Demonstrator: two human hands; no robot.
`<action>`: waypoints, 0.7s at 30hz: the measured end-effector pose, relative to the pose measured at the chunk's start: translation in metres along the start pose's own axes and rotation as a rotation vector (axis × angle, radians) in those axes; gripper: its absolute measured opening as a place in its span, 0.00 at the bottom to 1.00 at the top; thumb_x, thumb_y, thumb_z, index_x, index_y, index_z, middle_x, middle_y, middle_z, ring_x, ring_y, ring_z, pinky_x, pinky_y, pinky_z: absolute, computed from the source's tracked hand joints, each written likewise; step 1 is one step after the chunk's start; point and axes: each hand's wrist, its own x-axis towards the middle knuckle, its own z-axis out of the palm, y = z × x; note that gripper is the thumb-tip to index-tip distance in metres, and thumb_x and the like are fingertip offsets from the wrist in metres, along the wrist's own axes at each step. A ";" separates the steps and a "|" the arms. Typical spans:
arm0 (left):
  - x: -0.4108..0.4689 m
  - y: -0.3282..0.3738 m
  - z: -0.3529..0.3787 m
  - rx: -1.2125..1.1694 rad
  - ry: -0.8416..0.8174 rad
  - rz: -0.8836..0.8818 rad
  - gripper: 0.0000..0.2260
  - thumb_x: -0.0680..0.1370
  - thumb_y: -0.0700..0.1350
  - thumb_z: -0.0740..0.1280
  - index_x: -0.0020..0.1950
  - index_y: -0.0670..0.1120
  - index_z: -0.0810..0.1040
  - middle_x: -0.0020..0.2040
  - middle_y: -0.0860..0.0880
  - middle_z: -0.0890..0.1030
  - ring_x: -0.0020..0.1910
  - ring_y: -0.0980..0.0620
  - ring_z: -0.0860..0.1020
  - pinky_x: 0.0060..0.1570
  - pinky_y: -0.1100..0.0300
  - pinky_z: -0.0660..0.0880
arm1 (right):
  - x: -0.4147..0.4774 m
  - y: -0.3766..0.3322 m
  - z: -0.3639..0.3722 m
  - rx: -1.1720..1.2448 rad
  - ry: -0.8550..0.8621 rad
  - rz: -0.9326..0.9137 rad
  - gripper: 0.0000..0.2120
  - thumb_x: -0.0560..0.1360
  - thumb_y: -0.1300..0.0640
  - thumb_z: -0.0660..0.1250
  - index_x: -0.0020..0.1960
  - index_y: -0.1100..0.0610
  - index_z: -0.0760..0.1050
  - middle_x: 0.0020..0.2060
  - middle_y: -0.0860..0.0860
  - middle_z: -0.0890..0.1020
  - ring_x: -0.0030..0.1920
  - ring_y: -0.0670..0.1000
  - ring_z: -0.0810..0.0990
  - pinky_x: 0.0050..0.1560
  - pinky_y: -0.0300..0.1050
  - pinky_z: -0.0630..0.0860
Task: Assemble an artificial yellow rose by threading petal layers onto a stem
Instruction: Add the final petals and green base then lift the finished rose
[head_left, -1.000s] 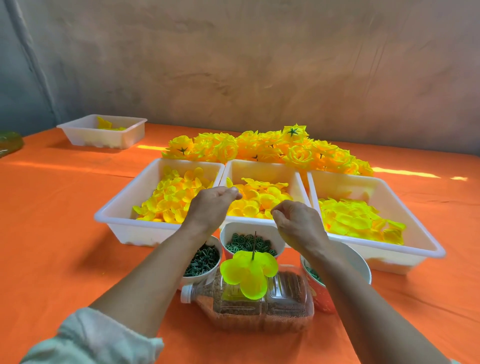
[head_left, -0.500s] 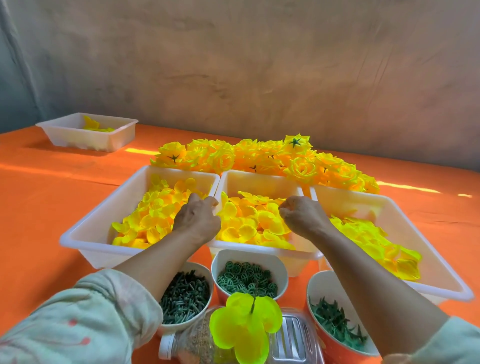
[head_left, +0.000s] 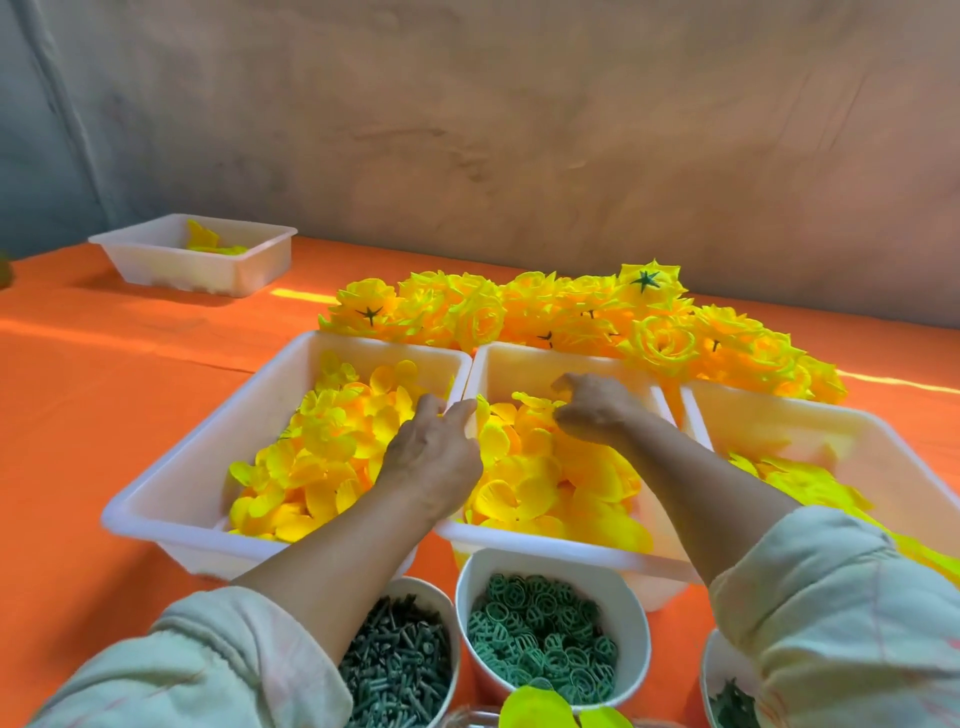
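My right hand (head_left: 597, 408) is inside the middle white tray (head_left: 524, 361), its fingers curled down into the pile of yellow petal layers (head_left: 550, 483) and gripping one. Over the rim between the middle tray and the left tray (head_left: 171, 486), my left hand (head_left: 434, 460) reaches forward with its fingertips together at the petals; whether it pinches one is hidden. The left tray holds smaller yellow petals (head_left: 317, 452). At the bottom edge, yellow-green petals of a partly built flower (head_left: 540, 709) just show.
A right tray (head_left: 831, 421) holds greenish-yellow petals. Near me stand a cup of dark green stems (head_left: 400, 665), a cup of green rings (head_left: 545, 629) and a bowl of green leaves (head_left: 730, 699). Finished yellow roses (head_left: 571, 312) are piled behind the trays. Another white tray (head_left: 192, 254) sits far left on the orange cloth.
Both hands have moved forward from above the cups into the petal trays. The view has tipped forward, so the partly built flower has slid to the bottom edge.
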 end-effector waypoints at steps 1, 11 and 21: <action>0.000 0.000 0.001 -0.004 0.002 0.001 0.23 0.81 0.47 0.58 0.77 0.56 0.63 0.73 0.47 0.64 0.67 0.42 0.70 0.63 0.50 0.69 | 0.003 -0.003 0.002 -0.011 -0.026 -0.009 0.25 0.73 0.56 0.65 0.70 0.48 0.70 0.66 0.55 0.75 0.64 0.58 0.74 0.56 0.46 0.73; 0.000 -0.001 0.001 -0.014 0.009 -0.003 0.24 0.80 0.46 0.58 0.76 0.55 0.63 0.72 0.46 0.65 0.65 0.42 0.71 0.62 0.50 0.70 | 0.000 0.000 -0.007 0.207 0.191 -0.021 0.06 0.74 0.56 0.69 0.49 0.53 0.84 0.45 0.54 0.84 0.43 0.54 0.81 0.38 0.41 0.72; -0.001 -0.002 -0.004 0.002 -0.006 -0.001 0.23 0.80 0.51 0.61 0.76 0.54 0.65 0.69 0.43 0.66 0.66 0.41 0.70 0.65 0.51 0.68 | -0.093 0.002 -0.047 1.371 0.072 0.075 0.03 0.78 0.61 0.65 0.46 0.56 0.76 0.46 0.58 0.82 0.46 0.57 0.83 0.42 0.49 0.81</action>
